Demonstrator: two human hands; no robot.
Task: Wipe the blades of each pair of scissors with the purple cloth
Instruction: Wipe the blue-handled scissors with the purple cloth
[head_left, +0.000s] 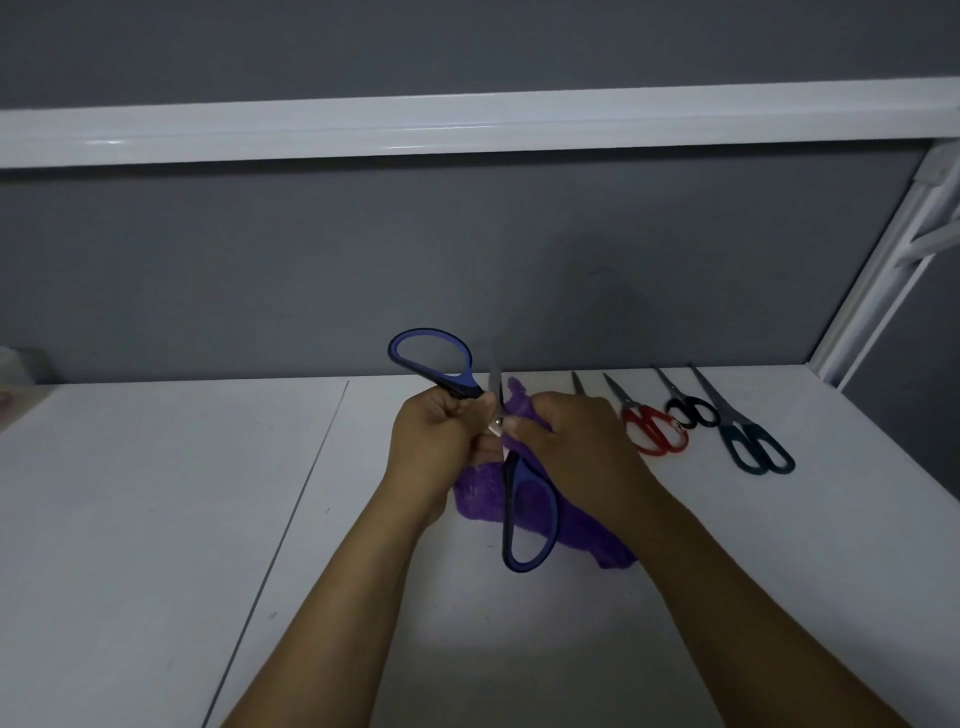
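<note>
gripping open scissors (508, 483) above the table (156, 519) in a clenched left hand (436, 436) and pinching the cloth (480, 493) against one blade (495, 387) with the right hand (571, 441), risking a cut on any slip

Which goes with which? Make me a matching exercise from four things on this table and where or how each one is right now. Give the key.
Things:
1. blue-handled scissors
2. purple cloth
3. red-handled scissors
4. teal-handled scissors

States:
A. lying furthest right on the table
B. gripped in the right hand
C. held in the left hand, handles spread wide
D. lying on the table, between the right hand and a black-handled pair

Pairs: 1-C, 2-B, 3-D, 4-A.
</note>
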